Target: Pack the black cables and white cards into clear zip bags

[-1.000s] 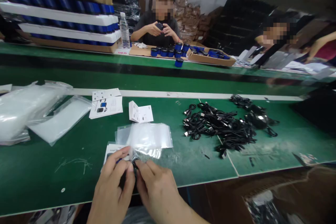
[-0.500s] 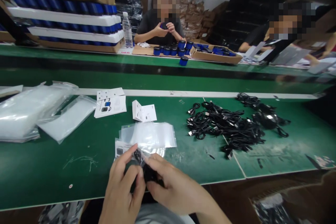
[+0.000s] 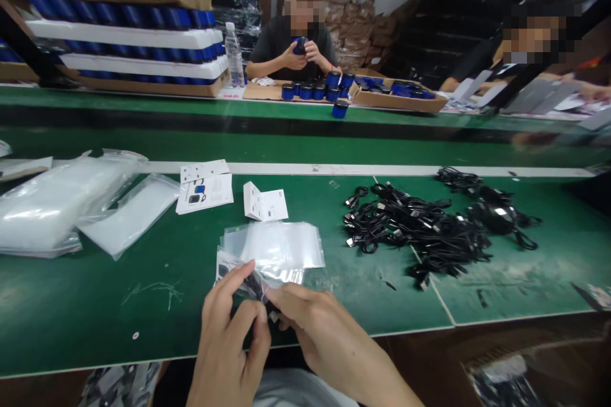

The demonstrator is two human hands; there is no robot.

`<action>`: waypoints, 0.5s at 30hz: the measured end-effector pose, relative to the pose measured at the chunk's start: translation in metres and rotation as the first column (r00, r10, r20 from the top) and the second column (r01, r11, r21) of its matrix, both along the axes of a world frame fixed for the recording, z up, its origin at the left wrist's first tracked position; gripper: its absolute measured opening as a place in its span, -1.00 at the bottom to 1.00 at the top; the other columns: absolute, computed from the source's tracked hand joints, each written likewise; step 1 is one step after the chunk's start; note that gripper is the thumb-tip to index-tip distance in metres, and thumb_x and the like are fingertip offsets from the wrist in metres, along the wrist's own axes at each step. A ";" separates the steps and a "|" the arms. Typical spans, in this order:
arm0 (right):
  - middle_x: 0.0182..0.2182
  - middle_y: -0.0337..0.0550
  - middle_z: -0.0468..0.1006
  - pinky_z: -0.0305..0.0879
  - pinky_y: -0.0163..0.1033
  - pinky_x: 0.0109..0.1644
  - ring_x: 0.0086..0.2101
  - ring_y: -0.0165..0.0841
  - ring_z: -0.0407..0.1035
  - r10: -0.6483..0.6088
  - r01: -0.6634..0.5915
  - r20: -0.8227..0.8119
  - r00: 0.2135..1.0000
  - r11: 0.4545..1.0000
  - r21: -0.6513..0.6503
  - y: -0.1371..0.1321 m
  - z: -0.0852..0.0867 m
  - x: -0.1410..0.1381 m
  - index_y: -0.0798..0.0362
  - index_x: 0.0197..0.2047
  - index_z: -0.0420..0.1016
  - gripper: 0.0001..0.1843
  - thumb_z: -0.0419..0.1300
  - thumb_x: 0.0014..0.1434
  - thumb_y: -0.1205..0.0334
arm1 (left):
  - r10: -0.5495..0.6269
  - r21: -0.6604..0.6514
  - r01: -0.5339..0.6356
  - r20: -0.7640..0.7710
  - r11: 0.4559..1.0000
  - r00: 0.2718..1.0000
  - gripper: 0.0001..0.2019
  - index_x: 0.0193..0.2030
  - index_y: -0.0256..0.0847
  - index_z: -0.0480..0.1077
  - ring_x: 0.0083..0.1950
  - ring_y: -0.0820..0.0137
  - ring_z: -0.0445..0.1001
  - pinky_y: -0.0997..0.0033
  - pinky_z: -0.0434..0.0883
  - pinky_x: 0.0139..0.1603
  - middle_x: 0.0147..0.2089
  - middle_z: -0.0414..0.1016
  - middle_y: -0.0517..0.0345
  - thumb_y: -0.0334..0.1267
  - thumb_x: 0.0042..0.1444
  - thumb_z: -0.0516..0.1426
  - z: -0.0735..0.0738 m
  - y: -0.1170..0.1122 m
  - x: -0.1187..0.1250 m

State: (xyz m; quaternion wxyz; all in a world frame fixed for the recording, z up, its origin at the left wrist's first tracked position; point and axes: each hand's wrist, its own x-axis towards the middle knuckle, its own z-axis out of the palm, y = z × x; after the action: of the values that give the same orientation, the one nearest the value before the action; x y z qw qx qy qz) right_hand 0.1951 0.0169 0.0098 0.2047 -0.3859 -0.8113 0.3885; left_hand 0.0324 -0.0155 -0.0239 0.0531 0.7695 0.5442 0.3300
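Observation:
My left hand (image 3: 228, 337) and my right hand (image 3: 312, 331) meet at the near edge of the green table (image 3: 95, 305). Both pinch a small clear plastic bag (image 3: 248, 280) with a white card and a dark item inside; what the dark item is I cannot tell. Just beyond the hands lies a stack of empty clear zip bags (image 3: 274, 245). A folded white leaflet (image 3: 263, 202) stands behind that stack. A tangled heap of black cables (image 3: 420, 229) lies to the right.
White instruction cards (image 3: 205, 187) and large clear plastic packs (image 3: 62, 203) lie at the left. Across a green conveyor (image 3: 286, 140) a person handles blue cylinders (image 3: 315, 90) beside a cardboard tray (image 3: 396, 102). Another person sits far right. A carton (image 3: 506, 375) stands below the table's right edge.
My hands have drawn the small bag a little toward me and the fingers have shifted along its edge. The camera has turned slightly left, so the scene sits further right.

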 end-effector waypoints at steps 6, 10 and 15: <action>-0.43 -0.19 0.50 0.30 -0.36 -0.35 -0.49 -0.43 0.37 -0.210 0.215 -0.150 0.966 0.976 0.015 -0.002 -0.016 -0.012 0.09 -0.16 0.47 -0.72 -0.01 0.18 0.48 | 0.026 0.013 -0.026 0.009 1.000 1.000 -0.86 -0.35 -0.15 0.22 0.22 0.15 0.10 0.13 0.19 0.05 0.20 0.09 -0.07 -0.48 0.14 -0.03 0.000 -0.001 0.000; -0.33 -0.17 0.50 0.35 -0.35 -0.29 -0.43 -0.43 0.41 -0.182 0.183 -0.187 0.965 0.983 -0.011 -0.003 -0.015 -0.007 0.05 -0.02 0.43 -0.63 -0.04 0.19 0.50 | 0.061 -0.012 -0.061 0.072 0.998 0.996 -0.86 -0.34 -0.14 0.24 0.29 0.12 0.04 0.00 0.19 0.09 0.23 0.06 -0.06 -0.46 0.15 -0.02 0.000 0.000 -0.003; -0.30 -0.19 0.52 0.35 -0.32 -0.22 -0.31 -0.39 0.44 -0.156 0.152 -0.156 0.975 0.988 -0.036 -0.002 -0.005 0.006 -0.02 -0.04 0.47 -0.62 -0.06 0.23 0.48 | 0.109 -0.065 -0.099 0.178 0.993 0.978 -0.85 -0.35 -0.12 0.26 0.32 0.13 0.05 -0.09 0.19 0.14 0.26 0.06 0.03 -0.43 0.17 -0.02 0.000 0.002 -0.001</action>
State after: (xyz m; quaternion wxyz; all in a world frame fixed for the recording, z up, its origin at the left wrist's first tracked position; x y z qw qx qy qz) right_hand 0.2014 0.0147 0.0050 0.2931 -0.4180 -0.7555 0.4107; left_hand 0.0309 -0.0134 -0.0242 0.1067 0.7051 0.5856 0.3854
